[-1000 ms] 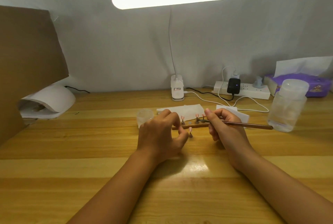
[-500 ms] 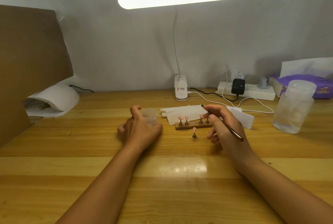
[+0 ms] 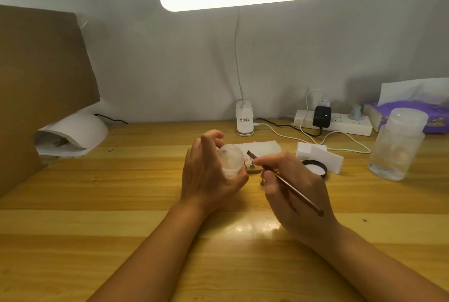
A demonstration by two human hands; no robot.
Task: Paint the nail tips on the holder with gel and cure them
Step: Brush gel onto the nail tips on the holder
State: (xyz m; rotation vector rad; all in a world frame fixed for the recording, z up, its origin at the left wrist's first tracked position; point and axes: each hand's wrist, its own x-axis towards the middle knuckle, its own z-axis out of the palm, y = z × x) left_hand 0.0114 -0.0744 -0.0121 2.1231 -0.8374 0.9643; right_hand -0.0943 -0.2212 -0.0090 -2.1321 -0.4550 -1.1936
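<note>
My left hand point(image 3: 209, 175) grips a small clear gel jar point(image 3: 230, 160), lifted and tilted toward me. My right hand point(image 3: 289, 190) pinches a thin brown brush point(image 3: 291, 190), whose flat tip points at the jar's mouth, just to its right. Behind the jar, the wooden nail-tip holder point(image 3: 254, 169) is mostly hidden; one stand with a tip shows on it. A single loose stand point(image 3: 262, 182) sits on the desk in front of the holder, beside my right thumb.
A white curing lamp point(image 3: 73, 134) sits at the far left beside a cardboard sheet. A desk lamp base point(image 3: 245, 122), power strip point(image 3: 340, 124), white block point(image 3: 320, 158), black-rimmed lid point(image 3: 315, 168), tall clear jar point(image 3: 396, 148), tissue pack point(image 3: 413, 114) and white paper point(image 3: 262, 147) stand behind my hands.
My left hand left the nail stands, took the clear jar from the desk and raised it in front of the holder. My right hand turned the brush tip toward the jar.
</note>
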